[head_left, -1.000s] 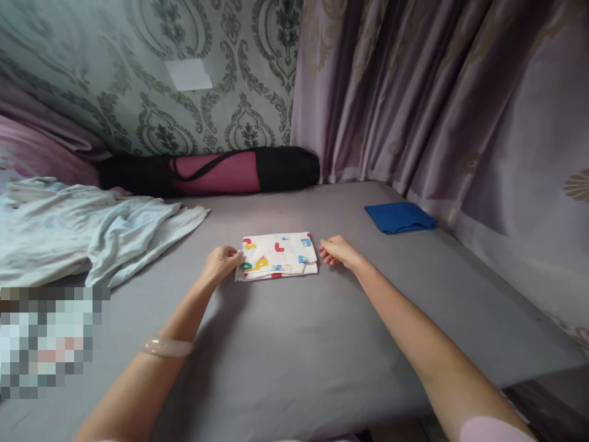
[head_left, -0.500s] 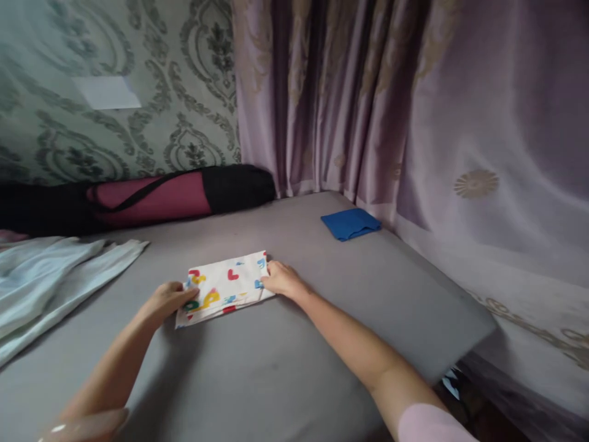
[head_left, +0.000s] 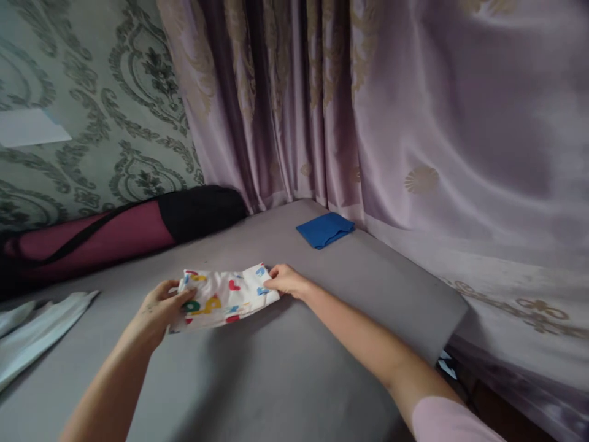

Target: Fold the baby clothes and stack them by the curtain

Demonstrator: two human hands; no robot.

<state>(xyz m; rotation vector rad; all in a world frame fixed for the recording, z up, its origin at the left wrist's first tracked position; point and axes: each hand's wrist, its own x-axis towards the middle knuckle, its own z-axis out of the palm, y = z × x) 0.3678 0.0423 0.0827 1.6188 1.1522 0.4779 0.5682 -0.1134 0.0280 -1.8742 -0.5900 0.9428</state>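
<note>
A folded white cloth with red, yellow, blue and green prints hangs between my hands, slightly sagging in the middle, above the grey bed surface. My left hand pinches its left end, thumb on top. At the right end, my right hand grips the edge between thumb and fingers. Beyond my right hand, a folded blue cloth lies flat near the far corner of the bed.
A long black and maroon bag lies along the patterned wall. Pale fabric is spread at the left. Purple curtains hang along the far and right edges of the bed.
The printed cloth has been lifted off the bed by both hands and now bends in the middle. The view has turned to the right, so the bag and blue cloth appear further left.
</note>
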